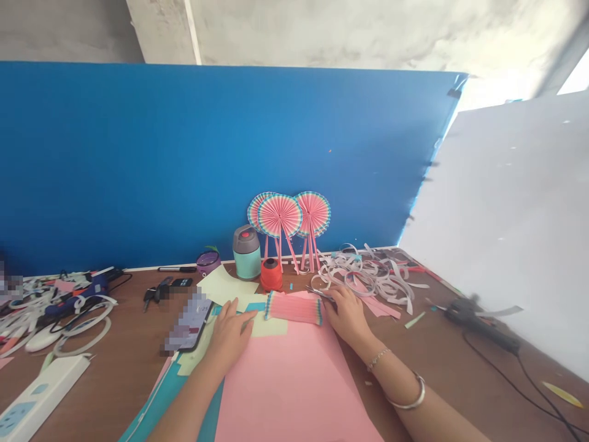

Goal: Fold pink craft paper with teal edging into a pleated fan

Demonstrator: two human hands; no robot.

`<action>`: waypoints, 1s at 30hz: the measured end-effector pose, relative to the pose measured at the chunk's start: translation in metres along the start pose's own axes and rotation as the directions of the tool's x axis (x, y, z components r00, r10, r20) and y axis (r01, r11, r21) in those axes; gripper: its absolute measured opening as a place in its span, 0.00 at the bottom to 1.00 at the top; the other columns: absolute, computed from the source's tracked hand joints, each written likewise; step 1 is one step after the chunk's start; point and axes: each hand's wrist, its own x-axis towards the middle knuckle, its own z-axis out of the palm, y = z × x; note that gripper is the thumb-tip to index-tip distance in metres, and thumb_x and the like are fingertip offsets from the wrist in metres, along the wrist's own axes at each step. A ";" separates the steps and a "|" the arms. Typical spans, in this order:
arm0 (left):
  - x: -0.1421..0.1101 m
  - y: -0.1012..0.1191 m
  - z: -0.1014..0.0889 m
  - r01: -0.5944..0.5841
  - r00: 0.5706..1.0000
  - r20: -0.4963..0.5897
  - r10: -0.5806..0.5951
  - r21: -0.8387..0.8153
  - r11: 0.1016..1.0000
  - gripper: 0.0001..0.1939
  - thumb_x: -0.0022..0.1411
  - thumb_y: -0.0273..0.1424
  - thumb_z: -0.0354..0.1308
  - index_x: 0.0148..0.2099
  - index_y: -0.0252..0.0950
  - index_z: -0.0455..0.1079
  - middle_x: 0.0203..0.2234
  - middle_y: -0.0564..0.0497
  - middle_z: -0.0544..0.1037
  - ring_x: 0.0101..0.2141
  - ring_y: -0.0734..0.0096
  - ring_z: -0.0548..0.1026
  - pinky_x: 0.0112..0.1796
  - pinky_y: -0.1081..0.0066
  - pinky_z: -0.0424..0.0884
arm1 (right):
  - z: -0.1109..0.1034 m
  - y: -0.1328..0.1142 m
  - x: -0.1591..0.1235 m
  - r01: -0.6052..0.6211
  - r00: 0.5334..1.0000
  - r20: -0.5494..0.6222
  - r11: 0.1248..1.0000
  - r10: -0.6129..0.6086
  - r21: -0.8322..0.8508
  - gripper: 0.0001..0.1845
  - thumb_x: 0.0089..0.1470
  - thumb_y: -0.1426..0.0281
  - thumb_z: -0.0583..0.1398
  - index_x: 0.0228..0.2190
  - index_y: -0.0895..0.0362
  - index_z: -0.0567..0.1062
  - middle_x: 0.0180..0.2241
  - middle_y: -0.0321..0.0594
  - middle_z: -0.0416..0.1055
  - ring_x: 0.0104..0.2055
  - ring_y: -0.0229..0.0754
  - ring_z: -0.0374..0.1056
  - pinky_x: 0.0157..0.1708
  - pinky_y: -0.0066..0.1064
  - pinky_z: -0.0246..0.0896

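A pleated strip of pink paper [294, 308] with rainbow-striped ends lies between my two hands, on pale green and pink sheets. My left hand [230, 334] rests open on the papers to its left, fingers apart and holding nothing. To the right of the strip, my right hand [348, 314] curls over a pair of scissors [317, 291]. Their metal blades point left from under my fingers; the handles are hidden. A large pink sheet [294, 380] extends toward me, over a teal sheet [209, 411].
Finished round paper fans [280, 216] lean against the blue partition [184, 159]. A red thread spool [271, 275] and teal flask [247, 255] stand before them. Curled paper strips [368, 276] pile at right, near a black corded tool [481, 322]. Left lie a phone [191, 322] and power strip [39, 399].
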 end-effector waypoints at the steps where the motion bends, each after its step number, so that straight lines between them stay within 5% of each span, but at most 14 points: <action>1: 0.000 -0.002 0.000 0.007 0.999 0.041 -0.008 0.016 1.000 0.19 0.61 0.29 0.47 0.52 0.44 0.70 0.57 0.46 0.64 0.59 0.51 0.56 0.54 0.53 0.57 | -0.001 -0.001 0.000 -0.015 1.000 0.004 1.000 0.015 -0.008 0.14 0.53 0.75 0.52 0.40 0.53 0.73 0.43 0.41 0.70 0.49 0.46 0.61 0.44 0.37 0.52; 8: 0.005 -0.008 0.003 -0.001 1.000 -0.010 0.002 0.091 0.996 0.20 0.61 0.27 0.44 0.54 0.35 0.67 0.52 0.44 0.70 0.53 0.61 0.65 0.54 0.60 0.56 | -0.010 0.001 0.004 -0.165 0.984 0.047 0.975 0.173 -0.146 0.14 0.53 0.75 0.52 0.39 0.53 0.74 0.42 0.42 0.70 0.48 0.47 0.61 0.42 0.37 0.51; 15: 0.004 -0.017 -0.003 0.205 0.945 -0.279 -0.169 0.108 0.973 0.22 0.59 0.24 0.44 0.56 0.30 0.62 0.49 0.40 0.71 0.50 0.55 0.66 0.47 0.60 0.63 | -0.018 0.003 -0.001 -0.166 0.960 0.140 0.896 0.243 -0.411 0.16 0.52 0.76 0.52 0.42 0.60 0.72 0.40 0.53 0.69 0.44 0.54 0.63 0.38 0.39 0.51; 18: 0.003 -0.020 -0.004 0.268 0.939 -0.263 -0.220 0.162 0.950 0.23 0.60 0.25 0.43 0.56 0.27 0.62 0.51 0.37 0.70 0.51 0.50 0.65 0.48 0.57 0.61 | -0.020 0.003 -0.003 -0.159 0.949 0.185 0.897 0.254 -0.411 0.16 0.53 0.77 0.51 0.42 0.61 0.72 0.40 0.55 0.69 0.42 0.55 0.65 0.35 0.38 0.52; 24: 0.003 -0.013 0.002 0.105 0.994 -0.045 -0.100 0.120 0.987 0.20 0.61 0.27 0.42 0.54 0.37 0.66 0.55 0.44 0.67 0.56 0.55 0.60 0.55 0.51 0.50 | -0.021 0.009 0.002 -0.105 0.967 0.185 0.935 0.175 -0.339 0.17 0.49 0.81 0.52 0.40 0.60 0.73 0.39 0.51 0.72 0.45 0.54 0.63 0.37 0.36 0.51; 27: 0.002 -0.009 -0.001 0.056 0.991 -0.123 -0.044 0.091 0.994 0.21 0.57 0.21 0.44 0.51 0.37 0.66 0.51 0.44 0.70 0.52 0.59 0.63 0.52 0.56 0.55 | -0.021 0.009 0.004 -0.096 0.969 0.189 0.950 0.157 -0.297 0.15 0.49 0.79 0.54 0.38 0.57 0.74 0.39 0.47 0.73 0.44 0.52 0.64 0.37 0.35 0.51; 30: 0.000 -0.006 -0.009 0.056 0.978 -0.204 -0.036 0.093 0.994 0.14 0.55 0.22 0.46 0.39 0.37 0.71 0.38 0.46 0.74 0.43 0.58 0.68 0.44 0.60 0.61 | -0.022 0.007 0.005 -0.108 0.970 0.179 0.950 0.166 -0.292 0.13 0.48 0.77 0.55 0.36 0.56 0.75 0.37 0.45 0.74 0.44 0.52 0.65 0.37 0.35 0.51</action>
